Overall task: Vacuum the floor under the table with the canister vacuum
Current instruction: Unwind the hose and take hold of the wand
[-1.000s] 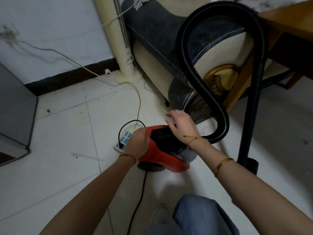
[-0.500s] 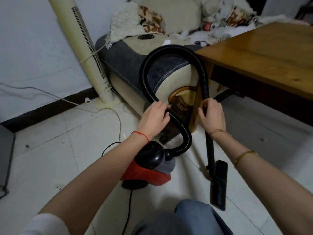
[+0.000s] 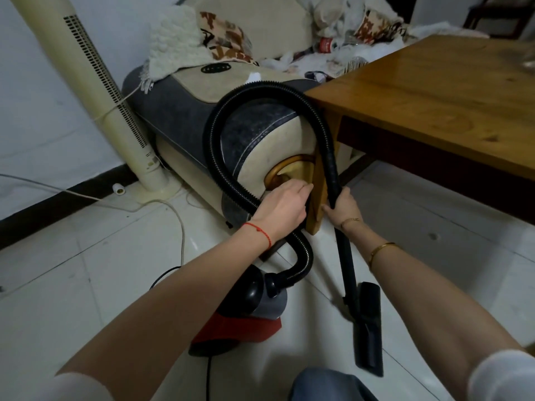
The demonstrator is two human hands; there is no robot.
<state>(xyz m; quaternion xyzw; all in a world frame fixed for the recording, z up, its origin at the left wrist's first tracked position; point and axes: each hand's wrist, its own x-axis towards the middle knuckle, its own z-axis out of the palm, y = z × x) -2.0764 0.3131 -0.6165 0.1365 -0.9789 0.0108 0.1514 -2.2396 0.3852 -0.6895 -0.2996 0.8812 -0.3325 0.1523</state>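
**Coach:** Down by the table leg (image 3: 318, 195), your right hand (image 3: 343, 209) has its fingers curled round the black wand (image 3: 346, 264), just where the ribbed hose (image 3: 220, 157) joins it. Good place to hold; keep that grip firm.

**Operator:** And my left?

**Coach:** Your left hand (image 3: 282, 209) lies on the hose where it bends down toward the vacuum (image 3: 246, 316). Its fingers look loosely curled over the hose, but I cannot tell for sure whether they close round it or only rest there. Either way, use it to guide the loop, not to pull.

**Operator:** Where does the head sit?

**Coach:** The floor nozzle (image 3: 369, 328) lies on the tiles near your knee, outside the table (image 3: 434, 91), pointing back at you. I'd judge the next job is to turn it so it faces under the tabletop, flat on the floor (image 3: 434, 270).

**Operator:** Anything to watch?

**Coach:** The hose arches up past the table corner and in front of the sofa arm (image 3: 260, 134). It could catch on that leg as you swing the wand, so steer it clear with your left hand. The red vacuum stands just beside your left forearm, its cord (image 3: 208, 377) trailing toward you; step round it.
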